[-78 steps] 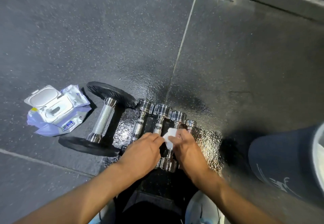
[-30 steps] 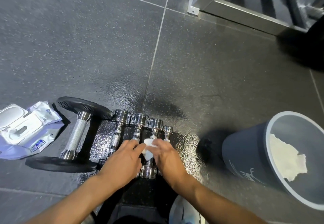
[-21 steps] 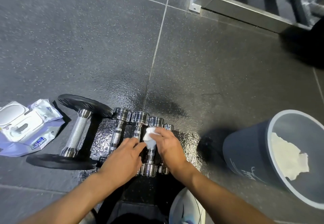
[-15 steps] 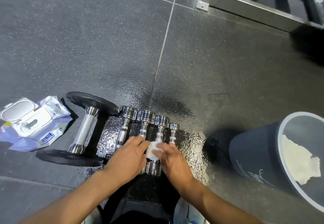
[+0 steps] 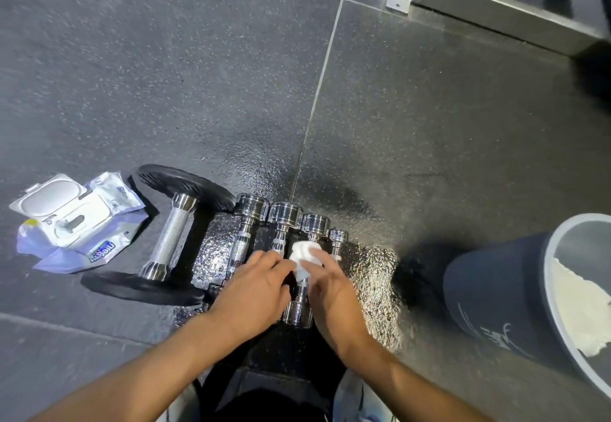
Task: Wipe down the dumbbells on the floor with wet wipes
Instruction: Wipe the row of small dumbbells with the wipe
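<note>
Dumbbells are what we have to clean: four small chrome dumbbells lie side by side, touching, on the dark speckled rubber floor, and a larger dumbbell with black plates and a knurled steel handle lies just to their left. Our right hand holds a wadded white wet wipe against the handle of the third chrome dumbbell, counting from the left. Our left hand lies over the near ends of the first two, its fingertips at the wipe; whether those fingers grip a handle underneath we cannot tell. We judge the chrome to be heavy for its size, rigid and slick, the more so under a damp cloth, and its round heads would let it roll, so we would steady it at the near head and wrap the soft, limp wipe round the narrow handle, where the grip is surest. An open purple-and-white pack of wipes sits on the floor well to the left, and a grey plastic bin with a crumpled white sheet inside stands to the right.
</note>
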